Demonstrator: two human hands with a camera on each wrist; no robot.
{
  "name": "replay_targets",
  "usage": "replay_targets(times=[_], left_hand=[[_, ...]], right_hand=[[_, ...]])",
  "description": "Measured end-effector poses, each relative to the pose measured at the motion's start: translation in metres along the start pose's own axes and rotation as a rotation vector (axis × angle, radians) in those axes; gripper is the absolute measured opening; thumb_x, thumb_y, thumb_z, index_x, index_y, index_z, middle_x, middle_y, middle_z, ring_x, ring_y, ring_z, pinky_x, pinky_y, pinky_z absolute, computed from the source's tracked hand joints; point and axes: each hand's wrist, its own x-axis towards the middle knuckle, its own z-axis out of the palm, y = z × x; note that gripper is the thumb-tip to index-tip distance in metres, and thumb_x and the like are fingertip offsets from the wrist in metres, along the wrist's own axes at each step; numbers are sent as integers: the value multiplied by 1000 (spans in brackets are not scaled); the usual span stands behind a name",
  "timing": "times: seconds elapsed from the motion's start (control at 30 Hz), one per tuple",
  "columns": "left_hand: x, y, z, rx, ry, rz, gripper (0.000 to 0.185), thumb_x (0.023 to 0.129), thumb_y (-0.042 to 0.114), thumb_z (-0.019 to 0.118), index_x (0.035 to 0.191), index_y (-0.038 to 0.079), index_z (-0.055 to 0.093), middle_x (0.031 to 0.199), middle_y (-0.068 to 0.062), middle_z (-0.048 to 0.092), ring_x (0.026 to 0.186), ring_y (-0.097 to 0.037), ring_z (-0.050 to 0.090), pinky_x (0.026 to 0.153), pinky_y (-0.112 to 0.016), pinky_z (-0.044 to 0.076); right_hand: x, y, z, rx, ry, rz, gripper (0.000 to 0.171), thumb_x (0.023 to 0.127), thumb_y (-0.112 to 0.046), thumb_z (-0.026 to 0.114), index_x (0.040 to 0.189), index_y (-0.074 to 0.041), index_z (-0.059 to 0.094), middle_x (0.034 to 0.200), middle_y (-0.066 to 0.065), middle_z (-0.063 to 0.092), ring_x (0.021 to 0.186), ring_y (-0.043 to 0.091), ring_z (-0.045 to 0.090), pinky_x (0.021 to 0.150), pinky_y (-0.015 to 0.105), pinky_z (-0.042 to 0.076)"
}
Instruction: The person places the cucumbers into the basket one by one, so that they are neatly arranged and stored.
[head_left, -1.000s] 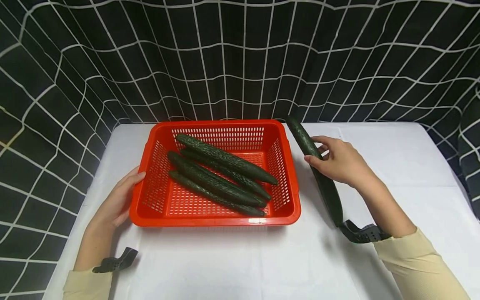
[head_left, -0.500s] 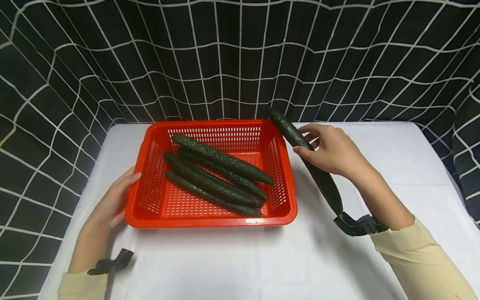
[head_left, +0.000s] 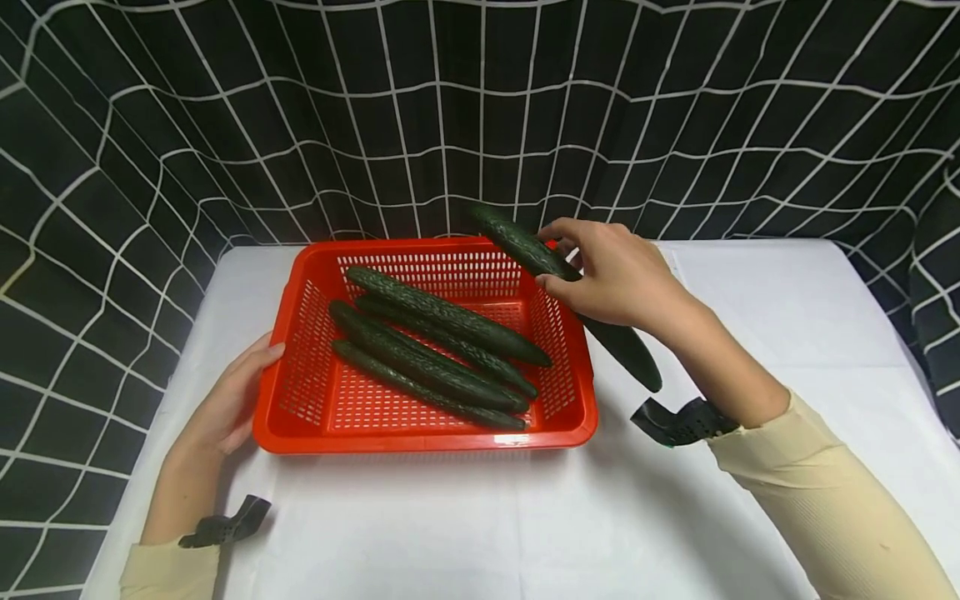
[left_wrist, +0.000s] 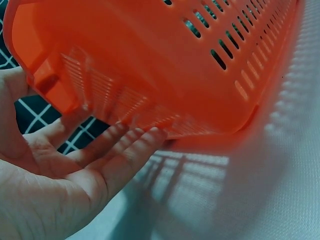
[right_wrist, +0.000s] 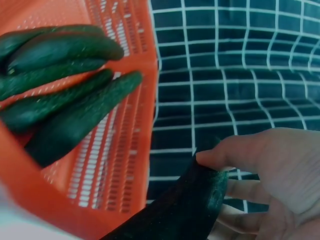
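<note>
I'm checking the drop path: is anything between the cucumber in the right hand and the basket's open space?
Nothing visible blocks it. The right hand holds the cucumber over the red basket's far right corner; four cucumbers lie inside, leaving the far strip bare.

A basket (head_left: 427,437) sits on the bench (head_left: 465,525) at centre frame, with four cucumbers (head_left: 438,350) lying diagonally inside it. The left hand (head_left: 228,404) rests against the basket's left wall. At the upper right, the right hand (head_left: 618,279) holds a fifth cucumber (head_left: 622,346) over the basket's far right corner. A curtain (head_left: 480,117) hangs behind the bench.
</note>
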Motion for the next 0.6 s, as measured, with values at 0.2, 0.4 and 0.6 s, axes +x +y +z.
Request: replay_targets(times=[0.2, 0.4, 0.6], left_hand=[[2, 0, 1, -1, 4, -1, 54, 113, 32, 44, 164, 21, 32, 131, 10, 69, 112, -7, 74, 91, -33, 65], [3, 1, 1, 21, 12, 0, 55, 112, 33, 45, 164, 20, 31, 131, 10, 68, 113, -7, 74, 91, -33, 65], [1, 1, 1, 36, 14, -1, 55, 112, 35, 45, 164, 22, 32, 133, 10, 67, 115, -8, 73, 92, -34, 65]], right_hand=[[11, -25, -1, -8, -5, -46, 44, 93, -27, 73, 135, -16, 68, 107, 10, 78, 93, 26, 69, 69, 44, 52], [21, -43, 2, -27, -33, -61, 44, 92, -28, 75, 134, -19, 70, 109, 9, 77, 97, 25, 69, 71, 45, 55], [27, -58, 7, -39, -59, -77, 41, 92, -31, 75, 132, -22, 70, 106, 5, 75, 97, 23, 67, 73, 45, 54]])
